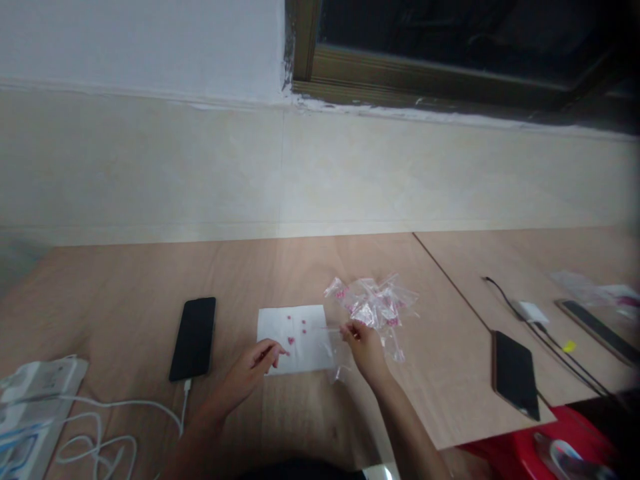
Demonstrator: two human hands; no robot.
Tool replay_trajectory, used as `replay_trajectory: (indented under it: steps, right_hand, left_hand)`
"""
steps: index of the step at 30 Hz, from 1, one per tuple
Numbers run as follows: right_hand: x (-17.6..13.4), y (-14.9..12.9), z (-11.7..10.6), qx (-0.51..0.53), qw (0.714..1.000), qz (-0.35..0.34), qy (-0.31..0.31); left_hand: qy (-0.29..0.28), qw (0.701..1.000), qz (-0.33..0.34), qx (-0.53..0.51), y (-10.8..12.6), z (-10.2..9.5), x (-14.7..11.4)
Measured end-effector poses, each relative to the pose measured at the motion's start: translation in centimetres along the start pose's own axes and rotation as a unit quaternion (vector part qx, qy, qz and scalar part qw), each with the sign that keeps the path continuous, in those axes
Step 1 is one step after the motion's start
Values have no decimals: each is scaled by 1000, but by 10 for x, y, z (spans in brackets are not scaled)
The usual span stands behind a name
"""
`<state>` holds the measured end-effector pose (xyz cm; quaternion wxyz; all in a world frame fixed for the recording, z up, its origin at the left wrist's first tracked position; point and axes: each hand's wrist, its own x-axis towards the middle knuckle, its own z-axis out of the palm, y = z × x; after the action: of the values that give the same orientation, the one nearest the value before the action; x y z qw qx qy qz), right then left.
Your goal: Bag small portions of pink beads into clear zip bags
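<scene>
My left hand rests at the left part of a white paper sheet, its fingers loosely bent and a fingertip stretched toward a small red piece. Whether the fingertip touches that piece is hard to see. A few more small red pieces lie on the sheet, among them a larger one. At the sheet's right edge, my right hand pinches a clear plastic bag, which hangs over the paper. Beyond that hand lies a pile of clear bags with pink-red contents or print.
A black phone with a white cable lies left, near a white power strip. To the right are another phone, a white adapter with black cables and a dark flat device. A red stool stands at lower right.
</scene>
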<state>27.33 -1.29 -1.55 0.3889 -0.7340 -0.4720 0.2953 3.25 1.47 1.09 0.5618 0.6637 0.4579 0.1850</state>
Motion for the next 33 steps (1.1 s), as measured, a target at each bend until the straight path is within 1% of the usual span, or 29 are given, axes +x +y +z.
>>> replay_trajectory:
  steps: [2, 4, 5, 7, 9, 11, 14, 15, 17, 18, 20, 22, 23, 24, 25, 26, 28, 29, 30, 33]
  right_hand:
    - [6, 16, -10, -134, 989, -17, 62]
    - [7, 30, -18, -214, 969, -25, 123]
    - [7, 36, -22, -232, 960, -22, 152]
    - [4, 48, -30, -236, 950, -7, 206]
    - [1, 57, -36, -209, 950, 5, 231]
    - [0, 63, -40, -166, 964, 18, 207]
    - [1, 63, -38, -103, 987, 38, 121]
    - [1, 61, -36, -88, 990, 44, 101]
    - [2, 56, -34, -71, 993, 48, 84]
    - [2, 54, -34, -73, 992, 46, 90]
    - [2, 53, -37, -108, 985, 35, 132]
    - [1, 58, -43, -173, 966, 33, 192]
    - [1, 62, -46, -211, 952, 43, 218]
    - [0, 67, -49, -243, 941, 60, 228]
    - [-1, 72, -52, -265, 936, 79, 219]
    - [-1, 77, -53, -273, 937, 94, 197]
    - [-2, 83, -56, -255, 951, 106, 143]
    - [-2, 85, -57, -237, 958, 102, 126]
    - [-2, 85, -59, -223, 962, 97, 123]
    - [-3, 77, -68, -202, 961, 91, 168]
  left_hand:
    - [16, 1000, -3, 14, -7, -2, 0]
    - [24, 1000, -2, 15, -12, -3, 0]
    - [25, 1000, -1, 13, -14, -4, -1]
    - [24, 1000, -3, 11, -17, -3, -1]
    - [20, 1000, -10, 13, -18, -3, -2]
    - [14, 1000, -17, 15, -17, -1, -1]
    - [6, 1000, -15, 12, -16, 1, 1]
    - [4, 1000, -12, 10, -16, 1, 2]
    - [-1, 1000, -12, 9, -17, 2, 2]
    - [-2, 1000, -14, 9, -17, 2, 2]
    - [-1, 1000, -17, 12, -18, 0, 1]
    - [5, 1000, -16, 17, -17, -2, -1]
    - [8, 1000, -16, 19, -17, -2, -2]
    - [10, 1000, -18, 20, -16, -3, -2]
    - [10, 1000, -21, 21, -15, -3, -2]
    - [9, 999, -24, 20, -15, -3, -2]
    - [4, 999, -29, 18, -14, -2, -2]
    - [1, 999, -30, 18, -14, -1, -2]
    - [-1, 999, -31, 18, -13, 0, -2]
    - [-2, 999, -31, 21, -12, 0, -2]
